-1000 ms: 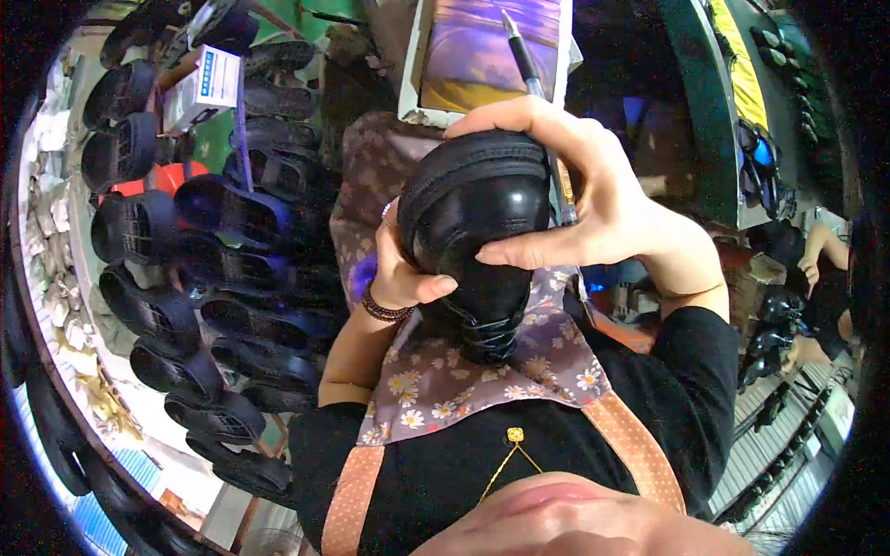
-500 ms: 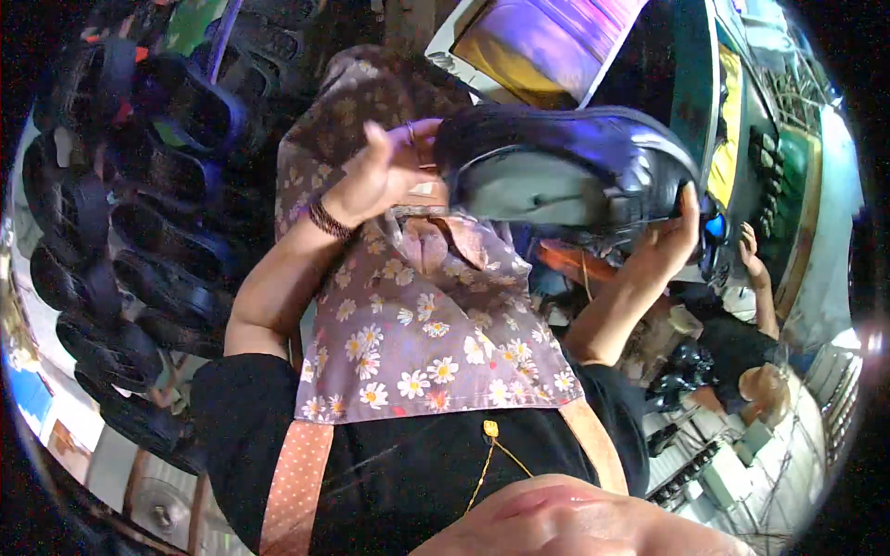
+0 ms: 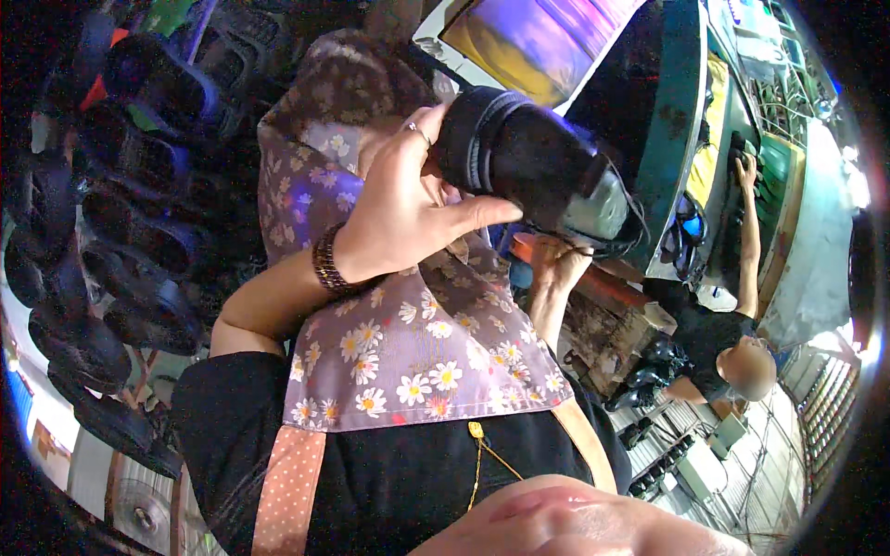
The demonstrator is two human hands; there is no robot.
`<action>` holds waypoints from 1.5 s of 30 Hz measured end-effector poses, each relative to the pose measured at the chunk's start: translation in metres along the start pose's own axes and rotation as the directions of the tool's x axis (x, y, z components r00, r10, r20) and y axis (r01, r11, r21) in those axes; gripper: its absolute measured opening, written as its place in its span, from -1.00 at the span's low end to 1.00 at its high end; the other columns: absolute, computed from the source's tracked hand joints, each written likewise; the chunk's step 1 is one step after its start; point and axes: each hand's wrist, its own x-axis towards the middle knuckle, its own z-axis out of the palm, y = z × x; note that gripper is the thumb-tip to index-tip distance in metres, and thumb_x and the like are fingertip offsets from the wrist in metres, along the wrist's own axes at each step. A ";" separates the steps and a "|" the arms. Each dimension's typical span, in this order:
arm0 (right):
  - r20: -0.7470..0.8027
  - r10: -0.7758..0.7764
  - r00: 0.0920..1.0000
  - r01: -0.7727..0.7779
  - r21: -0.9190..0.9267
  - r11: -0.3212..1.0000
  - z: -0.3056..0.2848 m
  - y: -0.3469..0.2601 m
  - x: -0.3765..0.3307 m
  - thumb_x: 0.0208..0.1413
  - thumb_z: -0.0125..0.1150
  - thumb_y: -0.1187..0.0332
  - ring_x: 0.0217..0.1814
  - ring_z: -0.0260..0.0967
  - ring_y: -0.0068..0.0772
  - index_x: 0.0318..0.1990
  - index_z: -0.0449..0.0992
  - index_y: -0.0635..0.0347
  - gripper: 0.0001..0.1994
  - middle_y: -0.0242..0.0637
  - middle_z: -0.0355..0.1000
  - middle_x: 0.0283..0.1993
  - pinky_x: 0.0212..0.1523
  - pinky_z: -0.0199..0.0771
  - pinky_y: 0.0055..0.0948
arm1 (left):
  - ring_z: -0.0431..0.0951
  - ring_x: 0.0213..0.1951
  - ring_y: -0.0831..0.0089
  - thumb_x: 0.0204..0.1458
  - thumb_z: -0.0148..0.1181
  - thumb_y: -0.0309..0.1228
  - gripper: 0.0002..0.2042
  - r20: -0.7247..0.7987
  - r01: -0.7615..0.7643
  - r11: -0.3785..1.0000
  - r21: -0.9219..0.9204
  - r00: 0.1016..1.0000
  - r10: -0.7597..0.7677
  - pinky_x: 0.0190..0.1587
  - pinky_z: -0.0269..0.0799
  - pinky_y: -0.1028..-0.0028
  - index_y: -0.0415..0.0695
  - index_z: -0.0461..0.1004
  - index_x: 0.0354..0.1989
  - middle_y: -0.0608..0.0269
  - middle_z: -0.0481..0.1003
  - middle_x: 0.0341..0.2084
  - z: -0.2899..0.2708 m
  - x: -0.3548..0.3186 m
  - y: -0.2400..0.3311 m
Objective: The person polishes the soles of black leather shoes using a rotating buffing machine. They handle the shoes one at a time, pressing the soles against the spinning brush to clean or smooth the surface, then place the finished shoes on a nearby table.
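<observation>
In the head view, the left hand [image 3: 408, 218] is raised in front of the chest, its fingers wrapped around the near end of a black shoe [image 3: 533, 171]. The thumb stretches out along the shoe's underside and a ring shows on one finger at the top. A dark beaded bracelet [image 3: 329, 262] sits on the wrist just below the hand.

The shoe lies tilted, its opening end in the left hand's grip and its grey sole end pointing away to the right and slightly down. The right hand [image 3: 559, 259] is below that far end, touching the shoe from underneath; most of it is hidden behind the shoe, so I cannot tell whether it is closed on it or only propping it.

Behind both hands hangs a floral cloth [image 3: 417, 343], purple-brown with white daisies, draped over a black top. Left of the left hand, rows of black shoes [image 3: 139, 232] fill a display wall. Above the shoe is a framed panel [image 3: 538, 37] in yellow and purple. Well to the right of the right hand, another person [image 3: 732, 343] in a black shirt reaches up toward a green shelf [image 3: 691, 139].
</observation>
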 end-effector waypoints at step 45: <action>0.711 -0.505 0.490 0.834 -0.550 0.035 0.199 0.007 0.067 -0.40 0.58 0.14 0.13 0.25 0.12 0.05 0.24 0.43 -0.14 0.22 0.23 0.14 0.12 0.27 -0.18 | 0.30 0.13 0.25 0.31 -0.30 -0.12 -0.47 -0.241 -0.221 0.840 0.495 0.894 0.377 0.23 0.10 0.34 -0.41 0.32 0.09 -0.01 0.25 0.12 0.005 0.147 -0.009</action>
